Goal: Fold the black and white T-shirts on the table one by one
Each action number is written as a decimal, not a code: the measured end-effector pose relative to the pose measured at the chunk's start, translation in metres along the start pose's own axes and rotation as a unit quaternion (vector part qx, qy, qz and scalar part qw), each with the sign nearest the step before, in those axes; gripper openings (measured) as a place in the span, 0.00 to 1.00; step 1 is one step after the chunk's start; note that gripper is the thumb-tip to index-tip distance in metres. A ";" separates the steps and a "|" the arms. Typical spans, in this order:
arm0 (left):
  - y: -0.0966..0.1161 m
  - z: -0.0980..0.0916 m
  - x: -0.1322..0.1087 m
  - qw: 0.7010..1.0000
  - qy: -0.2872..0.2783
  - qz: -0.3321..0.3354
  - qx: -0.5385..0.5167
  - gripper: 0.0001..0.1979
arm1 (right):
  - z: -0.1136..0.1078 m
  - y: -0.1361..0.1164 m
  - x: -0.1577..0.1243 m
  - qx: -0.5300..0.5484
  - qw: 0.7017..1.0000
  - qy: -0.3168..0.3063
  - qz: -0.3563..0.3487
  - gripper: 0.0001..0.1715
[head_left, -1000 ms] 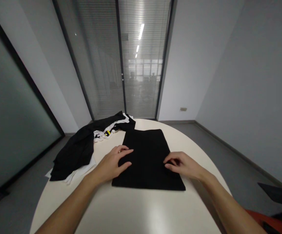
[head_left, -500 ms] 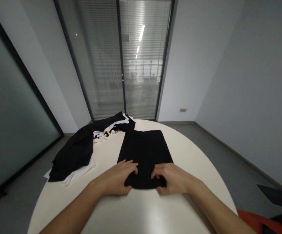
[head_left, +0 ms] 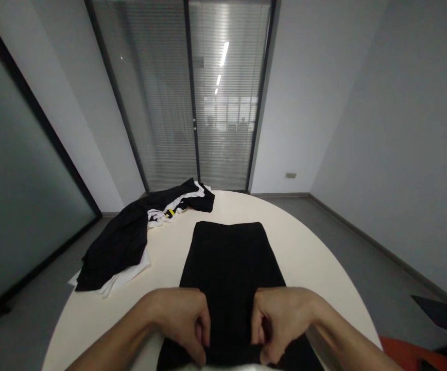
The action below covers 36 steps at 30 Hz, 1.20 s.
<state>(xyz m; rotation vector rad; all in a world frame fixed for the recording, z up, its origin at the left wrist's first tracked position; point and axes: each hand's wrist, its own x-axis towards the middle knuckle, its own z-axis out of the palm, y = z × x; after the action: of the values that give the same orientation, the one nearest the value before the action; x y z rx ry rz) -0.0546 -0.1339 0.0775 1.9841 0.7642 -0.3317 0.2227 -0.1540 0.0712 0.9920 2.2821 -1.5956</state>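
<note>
A black cloth point(head_left: 229, 268) lies flat on the round cream table point(head_left: 312, 257), running from mid-table down to the bottom edge of the view. Over its left side, low in the head view, my left hand point(head_left: 188, 322) is bent down with its fingers curled in a pinch at the cloth. My right hand point(head_left: 277, 322) mirrors it over the right side, thumb and fingers curled together at the cloth. The near edge of the cloth, around the fingertips, is hard to make out.
A loose heap of black and white garments point(head_left: 126, 237) with a yellow detail lies along the table's left and far edge. Behind the table stands a glass partition with blinds point(head_left: 223, 144). An orange chair point(head_left: 405, 355) is at the lower right.
Both hands have come nearer, and the black cloth has shifted toward me, away from the garment heap. More of its length shows. The fingers now point downward.
</note>
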 end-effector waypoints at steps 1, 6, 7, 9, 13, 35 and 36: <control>0.002 0.000 0.001 1.000 -0.021 0.006 -0.017 0.14 | 0.000 -0.001 0.000 0.029 0.999 -0.020 0.002 0.27; -0.005 -0.011 0.015 0.971 0.216 0.105 0.024 0.19 | -0.010 -0.008 0.003 -0.039 0.973 0.193 -0.121 0.29; -0.011 -0.014 0.019 0.943 0.301 0.121 0.078 0.21 | -0.012 -0.008 0.005 -0.090 0.950 0.265 -0.140 0.29; -0.027 -0.017 0.028 0.900 0.382 0.116 0.175 0.28 | -0.015 -0.005 0.010 -0.178 0.907 0.359 -0.130 0.34; -0.051 -0.017 0.043 0.911 0.352 0.053 0.207 0.30 | -0.017 0.013 0.021 -0.237 0.902 0.360 -0.014 0.41; -0.082 -0.033 0.059 0.877 0.439 -0.015 0.194 0.27 | -0.062 0.044 0.048 -0.282 0.828 0.460 0.152 0.37; -0.081 -0.034 0.059 0.875 0.442 -0.012 0.196 0.27 | -0.061 0.044 0.050 -0.286 0.823 0.466 0.155 0.37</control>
<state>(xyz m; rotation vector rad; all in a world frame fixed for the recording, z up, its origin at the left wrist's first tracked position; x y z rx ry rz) -0.0636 -0.0538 0.0088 2.5164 1.3666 0.5044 0.2249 -0.0701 0.0368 2.0795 2.6170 -0.1755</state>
